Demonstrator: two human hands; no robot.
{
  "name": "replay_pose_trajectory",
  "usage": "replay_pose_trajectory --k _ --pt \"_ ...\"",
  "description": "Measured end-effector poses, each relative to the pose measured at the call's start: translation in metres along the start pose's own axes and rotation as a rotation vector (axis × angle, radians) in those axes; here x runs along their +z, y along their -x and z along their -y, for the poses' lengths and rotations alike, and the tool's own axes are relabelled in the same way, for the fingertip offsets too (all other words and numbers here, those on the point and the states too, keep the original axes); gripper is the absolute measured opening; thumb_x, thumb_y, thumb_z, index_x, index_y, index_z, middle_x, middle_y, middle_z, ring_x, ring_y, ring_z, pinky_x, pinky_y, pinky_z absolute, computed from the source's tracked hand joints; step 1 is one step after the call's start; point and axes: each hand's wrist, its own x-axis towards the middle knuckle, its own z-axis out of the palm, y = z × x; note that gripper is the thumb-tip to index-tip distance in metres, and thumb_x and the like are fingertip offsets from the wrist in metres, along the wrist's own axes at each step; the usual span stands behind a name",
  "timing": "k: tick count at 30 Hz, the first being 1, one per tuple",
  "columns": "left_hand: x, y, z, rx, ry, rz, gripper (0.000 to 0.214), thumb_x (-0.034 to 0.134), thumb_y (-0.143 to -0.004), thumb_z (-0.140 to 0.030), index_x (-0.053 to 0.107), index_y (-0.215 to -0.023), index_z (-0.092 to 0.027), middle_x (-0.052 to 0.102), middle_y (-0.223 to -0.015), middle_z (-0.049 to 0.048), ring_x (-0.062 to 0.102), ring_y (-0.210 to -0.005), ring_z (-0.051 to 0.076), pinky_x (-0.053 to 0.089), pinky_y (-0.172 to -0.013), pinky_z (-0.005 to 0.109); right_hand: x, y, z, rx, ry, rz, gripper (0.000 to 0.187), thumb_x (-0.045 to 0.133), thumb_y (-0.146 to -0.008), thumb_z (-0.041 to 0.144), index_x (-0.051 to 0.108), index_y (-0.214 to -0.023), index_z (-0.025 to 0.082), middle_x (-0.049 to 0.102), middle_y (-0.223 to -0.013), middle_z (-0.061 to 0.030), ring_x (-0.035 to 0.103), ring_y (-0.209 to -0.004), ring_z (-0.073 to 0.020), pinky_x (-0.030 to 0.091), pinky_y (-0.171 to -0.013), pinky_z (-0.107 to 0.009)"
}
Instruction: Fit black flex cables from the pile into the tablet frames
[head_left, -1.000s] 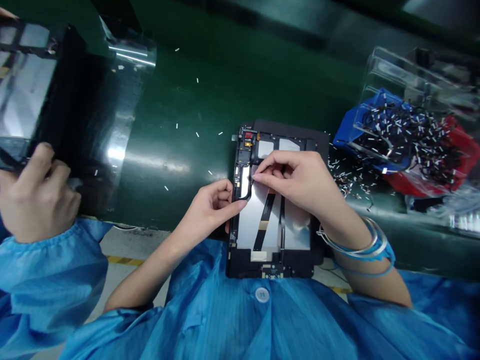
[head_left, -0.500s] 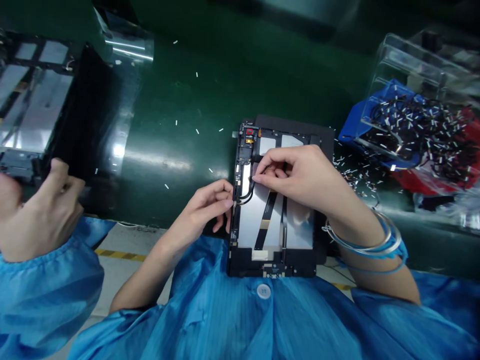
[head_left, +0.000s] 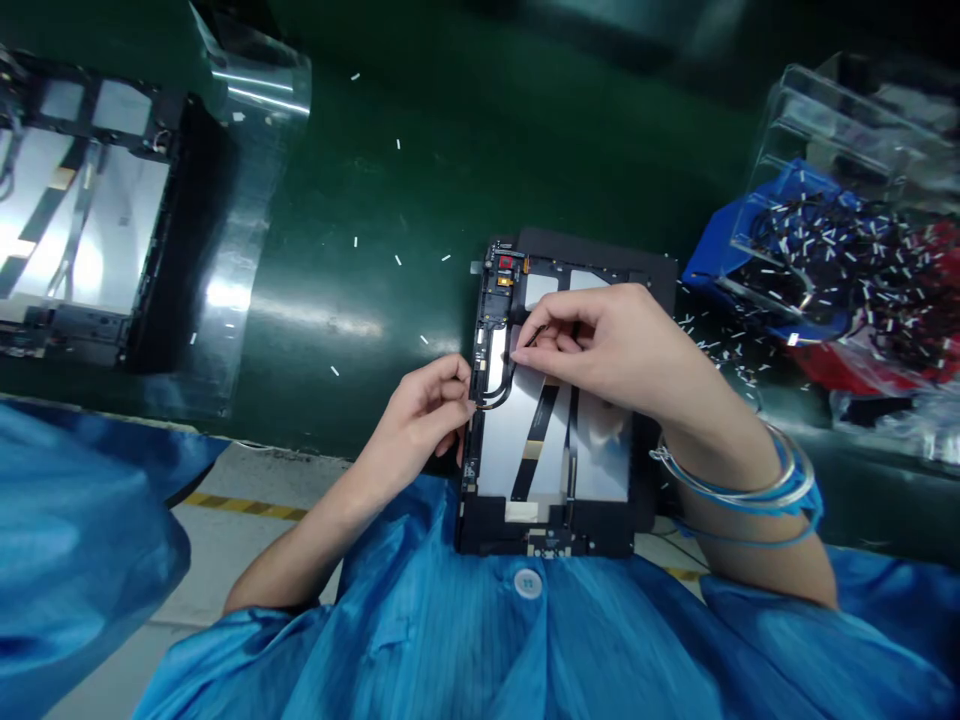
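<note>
An opened tablet (head_left: 555, 480), its silver plate and black ribbon cables showing, lies on the green belt right in front of me. My left hand (head_left: 424, 410) rests at the tablet's left edge, fingertips pinched on the lower end of a thin curved black cable (head_left: 501, 392). My right hand (head_left: 607, 345) lies over the upper part of the tablet, thumb and forefinger pinched on the cable's upper end. Bangles and a blue strap circle my right wrist.
A second opened tablet (head_left: 82, 220) lies at the far left beside a clear plastic film (head_left: 240, 220). A co-worker's blue sleeve (head_left: 75, 540) fills the lower left. At right, clear trays (head_left: 847, 200) and blue and red bins hold several small black cables; white bits litter the belt.
The co-worker's hand has left the second tablet, which now lies flat on the belt. My hands have stayed on the cable, my left fingers curling tighter at its lower end.
</note>
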Motion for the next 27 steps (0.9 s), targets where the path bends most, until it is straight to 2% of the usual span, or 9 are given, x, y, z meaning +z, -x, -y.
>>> replay_pose_trajectory --k 6,12,18,27 --pt "0.002 0.0 0.002 0.015 0.007 -0.015 0.011 0.056 -0.078 -0.019 0.046 -0.073 -0.019 0.049 -0.055 -0.0075 0.044 -0.039 0.005 0.028 -0.034 0.014 -0.002 -0.003 0.001 0.004 0.061 0.03 0.007 0.069 -0.07 0.017 0.067 -0.063 0.02 0.053 -0.052 0.0056 0.043 -0.05 -0.0063 0.029 -0.051 -0.025" --pt "0.003 0.001 -0.002 -0.004 0.015 -0.015 0.021 0.066 -0.079 -0.027 0.048 -0.076 -0.017 0.053 -0.06 -0.0064 0.046 -0.041 0.004 0.032 -0.035 0.012 -0.002 -0.005 0.003 0.018 0.08 0.042 0.009 0.068 -0.07 0.014 0.066 -0.063 0.02 0.052 -0.052 0.0061 0.042 -0.051 -0.0066 0.029 -0.052 -0.026" --pt "0.005 -0.002 -0.002 -0.031 0.021 -0.025 0.025 0.069 -0.079 -0.027 0.046 -0.075 -0.017 0.055 -0.059 -0.0068 0.04 -0.036 0.001 0.034 -0.033 0.01 -0.001 -0.006 0.006 0.076 0.072 0.037 0.011 0.069 -0.069 0.012 0.065 -0.062 0.019 0.05 -0.051 0.0065 0.042 -0.05 -0.0065 0.029 -0.054 -0.027" --pt "0.007 -0.004 -0.004 -0.056 -0.017 -0.045 0.03 0.074 -0.072 -0.026 0.046 -0.073 -0.016 0.056 -0.059 -0.0063 0.046 -0.039 0.004 0.042 -0.032 0.013 0.001 -0.006 0.012 0.113 0.217 0.058 0.007 0.064 -0.071 0.014 0.065 -0.066 0.019 0.051 -0.053 0.0067 0.042 -0.052 -0.0068 0.029 -0.057 -0.026"
